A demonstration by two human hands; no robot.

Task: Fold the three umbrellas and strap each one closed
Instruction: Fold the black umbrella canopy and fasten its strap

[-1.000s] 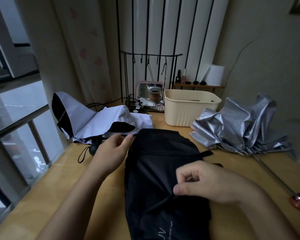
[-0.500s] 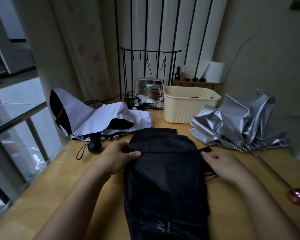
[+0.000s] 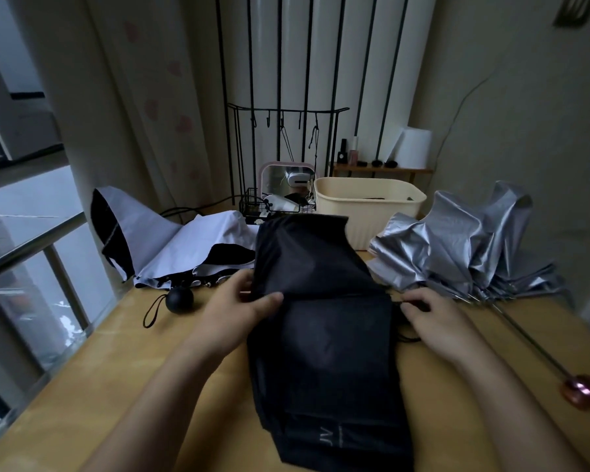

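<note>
Window side: a railing and glass run along the left edge of the wooden desk.
White umbrella: lies collapsed but loose at the back left, black lining showing, its round black handle and wrist loop on the desk just in front of it. Not yet folded or strapped.
Left hand: closed in a pinch on the left edge of the black canopy, thumb on top at the crease line, fingers hidden beneath the cloth.
Black umbrella: in the middle, running from the near edge toward the basket; the far panel stands lifted above a cross crease between the two hands, the near part lies flat.
Step in hand: judged to be tidying the black canopy's panels flat before rolling.
How to do it well: keep both edges level at the crease, bring the raised flap down evenly, press the air out, and hold the cloth taut so the roll stays narrow enough for the strap.
Right hand: curled at the right edge of the canopy, fingertips at a dark tab, probably the strap; whether it grips it I cannot tell.
Cream basket: behind the black umbrella.
Silver umbrella: crumpled at the right, shaft extended to a pinkish handle; still to do.
</note>
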